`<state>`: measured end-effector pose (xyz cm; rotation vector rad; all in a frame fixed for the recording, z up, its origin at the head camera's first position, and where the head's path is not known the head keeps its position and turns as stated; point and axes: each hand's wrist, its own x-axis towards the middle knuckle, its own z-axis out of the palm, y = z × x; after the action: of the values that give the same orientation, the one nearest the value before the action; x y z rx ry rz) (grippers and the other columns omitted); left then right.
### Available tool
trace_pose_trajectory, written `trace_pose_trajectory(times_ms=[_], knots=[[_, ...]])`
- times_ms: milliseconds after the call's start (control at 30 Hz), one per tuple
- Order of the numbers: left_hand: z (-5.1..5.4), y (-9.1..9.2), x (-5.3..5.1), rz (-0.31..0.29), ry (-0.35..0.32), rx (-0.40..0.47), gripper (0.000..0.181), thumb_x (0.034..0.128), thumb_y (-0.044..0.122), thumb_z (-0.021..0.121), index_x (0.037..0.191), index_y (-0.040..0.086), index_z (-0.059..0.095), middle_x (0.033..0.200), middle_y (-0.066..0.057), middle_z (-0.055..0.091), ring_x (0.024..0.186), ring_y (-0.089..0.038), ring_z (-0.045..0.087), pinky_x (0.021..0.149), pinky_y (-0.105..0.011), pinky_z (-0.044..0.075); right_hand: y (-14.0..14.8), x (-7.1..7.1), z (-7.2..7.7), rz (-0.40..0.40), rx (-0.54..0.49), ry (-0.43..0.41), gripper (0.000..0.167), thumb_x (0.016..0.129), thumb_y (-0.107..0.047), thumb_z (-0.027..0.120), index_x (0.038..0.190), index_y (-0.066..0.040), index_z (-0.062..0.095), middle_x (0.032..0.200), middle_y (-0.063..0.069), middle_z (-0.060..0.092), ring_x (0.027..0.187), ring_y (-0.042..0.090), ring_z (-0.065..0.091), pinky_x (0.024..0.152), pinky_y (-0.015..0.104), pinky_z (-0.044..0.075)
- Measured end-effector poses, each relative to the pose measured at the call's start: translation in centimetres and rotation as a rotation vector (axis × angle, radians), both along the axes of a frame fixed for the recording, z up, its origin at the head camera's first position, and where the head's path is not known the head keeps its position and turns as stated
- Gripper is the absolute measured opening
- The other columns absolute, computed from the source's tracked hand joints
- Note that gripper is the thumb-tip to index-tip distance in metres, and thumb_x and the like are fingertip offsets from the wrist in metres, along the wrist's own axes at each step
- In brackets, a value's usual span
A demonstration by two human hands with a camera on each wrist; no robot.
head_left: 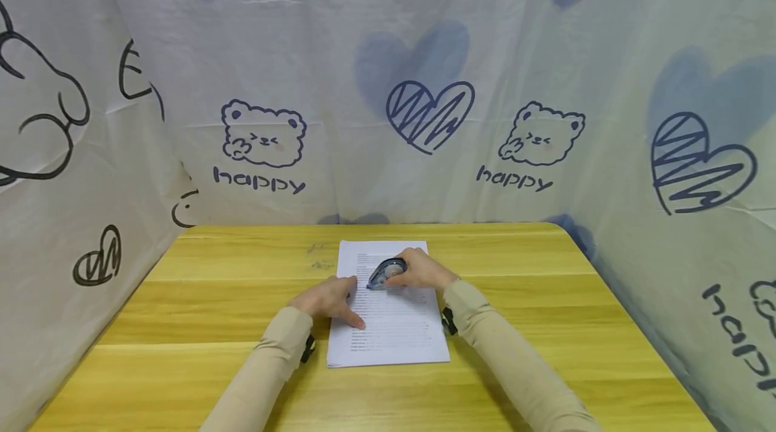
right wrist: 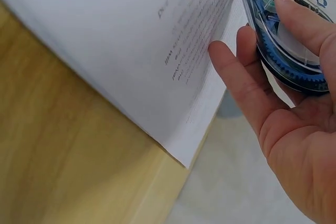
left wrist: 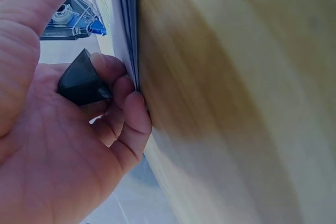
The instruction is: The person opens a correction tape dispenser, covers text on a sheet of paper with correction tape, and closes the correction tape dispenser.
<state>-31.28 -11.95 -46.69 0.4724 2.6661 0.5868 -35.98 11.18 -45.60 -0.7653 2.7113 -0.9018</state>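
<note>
My right hand (head_left: 424,270) pinches the correction tape (head_left: 383,275) over the stack of paper (head_left: 348,354), a bit above its middle. My thumb is on one side and my fingers are on the other, I think so it won't wobble and can point at the rows of print (head_left: 388,337). My left hand (head_left: 327,298) rests at the left edge of the stack, thumb out on the page, most likely so the sheets won't slide. Its other fingers curl around a small black cap (left wrist: 83,80), I guess so I don't lose it. The stack lies flat on the yellow table (head_left: 212,324), where both hands reach it. The tape has a clear, rounded shell (you can see its insides) and a blue tip (left wrist: 97,27). I can't quite tell if that tip touches the page.
</note>
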Motion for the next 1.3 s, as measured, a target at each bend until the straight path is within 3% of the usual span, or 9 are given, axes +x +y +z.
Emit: trace_pose_trajectory(times_ms=[500, 1067, 1300], knots=[[0.28, 0.05, 0.01, 0.015, -0.015, -0.012, 0.107, 0.0707, 0.045, 0.086, 0.152, 0.001, 0.032, 0.155, -0.019, 0.037, 0.144, -0.036, 0.034, 0.119, -0.050, 0.029, 0.12, -0.15, 0.46, 0.020, 0.024, -0.007, 0.023, 0.083, -0.026, 0.080, 0.095, -0.008, 0.072, 0.076, -0.002, 0.068, 0.061, 0.009, 0.058, 0.057, 0.022, 0.048], [-0.17, -0.14, 0.02, 0.019, -0.018, -0.014, 0.109, 0.0697, 0.047, 0.086, 0.152, 0.002, 0.031, 0.156, -0.018, 0.035, 0.144, -0.037, 0.033, 0.119, -0.051, 0.028, 0.35, -0.57, -0.04, 0.009, 0.034, -0.018, 0.025, 0.082, -0.028, 0.081, 0.094, -0.009, 0.071, 0.076, -0.003, 0.068, 0.061, 0.009, 0.057, 0.057, 0.022, 0.048], [-0.14, -0.11, 0.07, 0.021, -0.012, -0.001, 0.108, 0.0693, 0.046, 0.087, 0.152, 0.001, 0.032, 0.156, -0.019, 0.036, 0.144, -0.037, 0.033, 0.119, -0.051, 0.028, 0.50, -0.29, 0.16, 0.004, 0.009, -0.051, 0.024, 0.083, -0.025, 0.080, 0.096, -0.007, 0.072, 0.074, -0.001, 0.069, 0.061, 0.016, 0.063, 0.054, 0.023, 0.051]])
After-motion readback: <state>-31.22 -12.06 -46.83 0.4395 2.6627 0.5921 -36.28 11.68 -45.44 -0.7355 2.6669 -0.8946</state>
